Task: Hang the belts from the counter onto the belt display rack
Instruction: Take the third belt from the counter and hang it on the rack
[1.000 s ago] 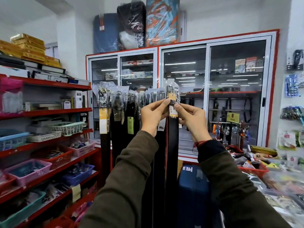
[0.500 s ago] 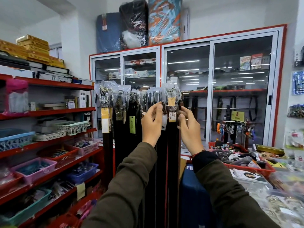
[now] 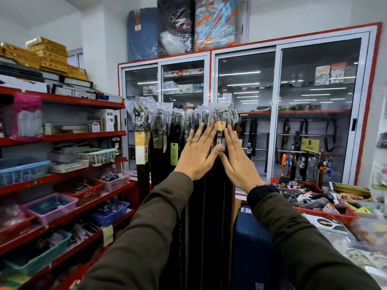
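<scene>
Several dark belts (image 3: 207, 206) hang side by side from the belt display rack (image 3: 184, 114), their buckles wrapped in clear plastic. The rightmost belt carries an orange and white price tag (image 3: 221, 135) below its buckle. My left hand (image 3: 199, 153) lies flat on the hanging belts just left of that tag, fingers spread, a ring on one finger. My right hand (image 3: 236, 162) lies flat to the right of the tag, fingers straight. Neither hand grips anything. A yellow tag (image 3: 139, 147) and a green tag (image 3: 174, 153) hang on belts further left.
Red shelves (image 3: 62, 139) with plastic baskets run along the left. A glass-door cabinet (image 3: 276, 114) stands behind the rack. A blue suitcase (image 3: 251, 248) stands below right of the belts. The counter (image 3: 335, 222) at right holds a red tray and small goods.
Both hands let go of the rightmost belt's buckle and tag, dropped a little and opened flat against the hanging belts. The belt now hangs on the rack by itself.
</scene>
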Demonstrator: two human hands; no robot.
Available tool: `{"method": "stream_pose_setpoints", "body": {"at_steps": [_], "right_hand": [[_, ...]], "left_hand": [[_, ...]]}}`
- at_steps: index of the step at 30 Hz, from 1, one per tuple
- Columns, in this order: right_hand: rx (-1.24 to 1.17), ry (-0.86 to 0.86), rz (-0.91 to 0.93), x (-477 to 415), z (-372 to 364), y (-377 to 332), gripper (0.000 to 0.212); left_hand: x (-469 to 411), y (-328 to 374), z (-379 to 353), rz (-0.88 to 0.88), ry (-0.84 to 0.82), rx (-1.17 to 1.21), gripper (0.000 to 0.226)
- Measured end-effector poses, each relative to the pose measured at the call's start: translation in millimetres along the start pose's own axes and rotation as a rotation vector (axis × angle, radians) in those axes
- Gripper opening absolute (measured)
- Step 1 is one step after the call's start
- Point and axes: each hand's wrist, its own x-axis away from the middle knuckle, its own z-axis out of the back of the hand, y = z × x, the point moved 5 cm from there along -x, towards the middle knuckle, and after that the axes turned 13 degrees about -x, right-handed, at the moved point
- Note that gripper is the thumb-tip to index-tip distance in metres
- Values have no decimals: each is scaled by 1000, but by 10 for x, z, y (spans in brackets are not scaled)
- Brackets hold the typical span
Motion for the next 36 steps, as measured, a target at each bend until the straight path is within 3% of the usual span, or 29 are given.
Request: {"method": "stream_pose_setpoints", "body": {"at_steps": [5,11,16,22,26,36], "right_hand": [[-9,101,5,62,-89,-42,68],[64,252,71,63,-280,-357,67],[1,191,153,-67,-661,-754,65],[-27,39,236,-223,-1223,-1184,66],[22,-46,270,-299,-1507,-1320,65],[156,-57,116,-449,-1595,-1101,64]], "left_hand": [[99,15,79,-19,51,-11,63],[372,-252,451,55,253,-87,63],[713,-770,727,160,338,-26,65],[1059,-1344,844,258,320,23,64],[1092,-1487,811,195,248,45,68],[859,-1593,526,119,80,98,66]]}}
